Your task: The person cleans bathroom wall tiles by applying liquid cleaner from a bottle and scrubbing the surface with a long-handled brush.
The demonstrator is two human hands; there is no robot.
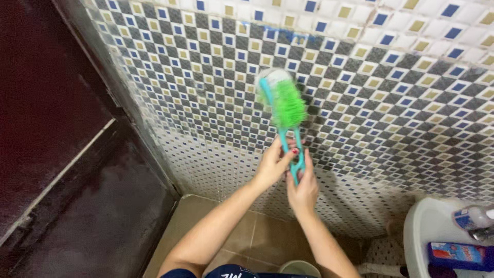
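Both hands grip the teal plastic handle of a long scrubbing brush with bright green bristles (286, 105), its head pressed against the wall of small checkered tiles in grey, white, blue and tan (411, 98). The left hand (272, 166) clenches the handle higher up; the right hand (303, 186) clenches its lower end, the two touching. At the wall's left edge stands a dark maroon door (56, 128). By the lower right corner a white basin (422, 231) holds a clear bottle (473, 216) and a blue packet (460, 256).
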